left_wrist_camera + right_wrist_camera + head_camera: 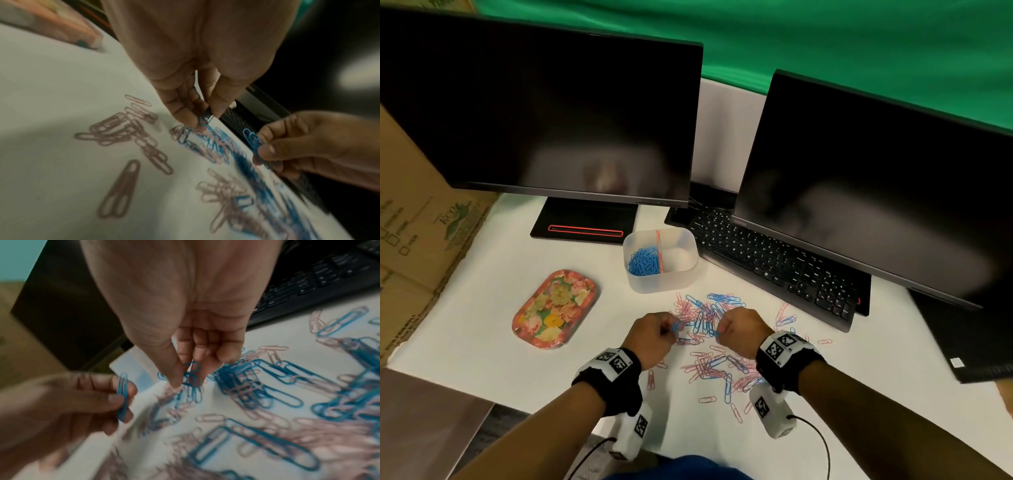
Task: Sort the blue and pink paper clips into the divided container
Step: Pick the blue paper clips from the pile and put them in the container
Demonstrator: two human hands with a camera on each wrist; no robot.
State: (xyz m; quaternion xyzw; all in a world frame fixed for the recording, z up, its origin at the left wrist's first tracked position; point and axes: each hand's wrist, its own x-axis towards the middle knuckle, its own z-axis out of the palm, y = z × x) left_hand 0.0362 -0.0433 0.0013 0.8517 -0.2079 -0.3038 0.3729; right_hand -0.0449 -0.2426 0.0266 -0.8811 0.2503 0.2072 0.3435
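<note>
On the tabletop, as I read the feeds:
left hand: over the left edge of the loose pile, thumb and fingertips pinching blue clips, just above the scattered ones.
right hand: over the right side of the same pile, thumb and fingers pinching a small bunch of blue clips; how many, I can't tell, too blurred.
hand spacing: near each other, not touching.
loose pile: blue and pink clips mixed, spread in front of the container and down between my two wrists; a few pink strays lie apart at the right and near edges.
divided container: translucent tub just beyond the pile, near the keyboard's left end, split by an orange divider.
left compartment: heap of blue clips.
right compartment: I see nothing in it from the head view.
floral tray: left of the container, well clear of the pile.
keyboard: right of the container, under the right monitor.
left monitor: dark, behind the container; its stand sits just beyond the tub.
cardboard box: far left edge.
</note>
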